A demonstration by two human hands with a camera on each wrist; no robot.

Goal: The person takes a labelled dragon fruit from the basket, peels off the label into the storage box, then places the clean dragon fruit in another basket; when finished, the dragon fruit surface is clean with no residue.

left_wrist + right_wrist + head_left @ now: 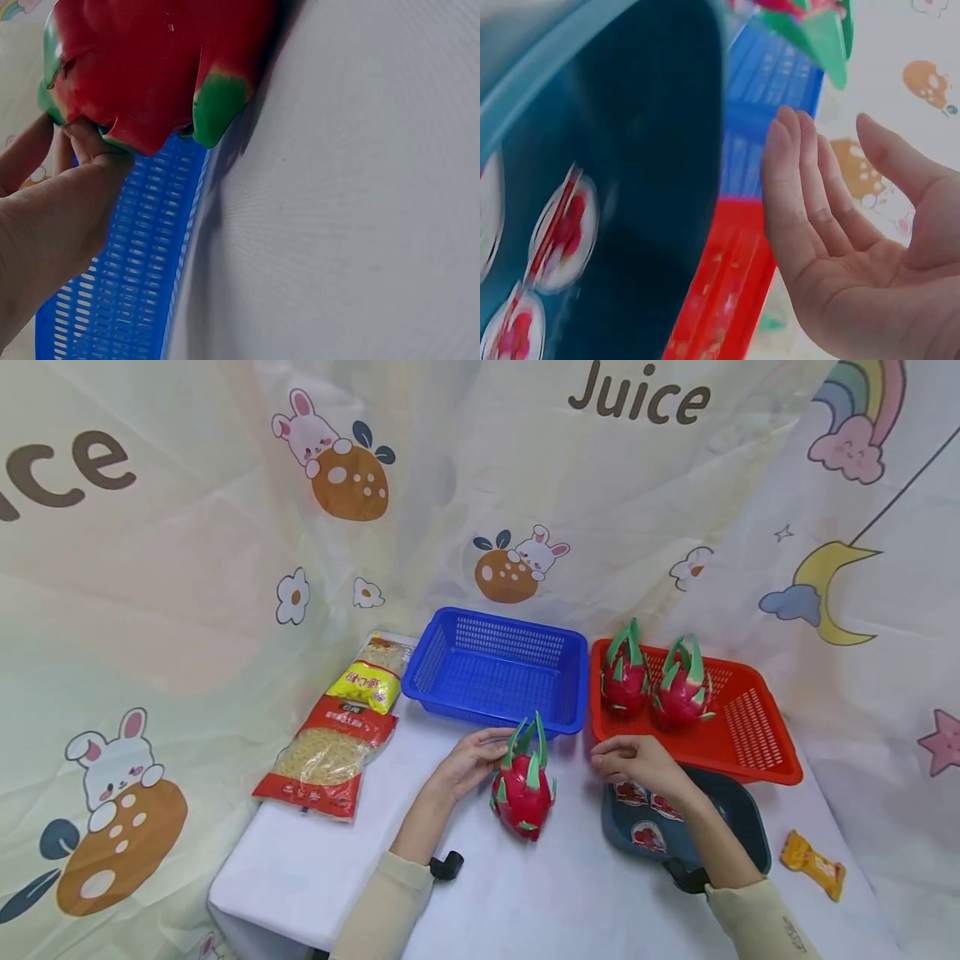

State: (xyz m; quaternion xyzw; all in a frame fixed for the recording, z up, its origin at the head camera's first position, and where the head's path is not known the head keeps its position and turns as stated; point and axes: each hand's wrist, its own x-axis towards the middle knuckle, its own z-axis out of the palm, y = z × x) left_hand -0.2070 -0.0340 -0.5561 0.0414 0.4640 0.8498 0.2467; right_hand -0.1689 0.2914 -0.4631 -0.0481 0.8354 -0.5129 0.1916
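Note:
A red dragon fruit (523, 797) with green leaf tips is at the middle of the white table, its long leaves pointing toward the blue basket (498, 681). My left hand (471, 766) pinches it at its leafy end. In the left wrist view, the fingertips of the left hand (64, 195) meet the green tips of the dragon fruit (161, 64). My right hand (637, 764) holds nothing, hovering over the edge of a dark teal bin (723, 806). In the right wrist view, the fingers of the right hand (855, 232) are extended, thumb apart.
Two more dragon fruits (681, 693) stand in the red basket (757, 727) at the back right. Round fruit stickers (648, 836) lie in the teal bin. A yellow-topped pasta bag (369, 672) and a red pasta bag (326, 756) are at left. An orange-wrapped snack (813, 865) lies far right.

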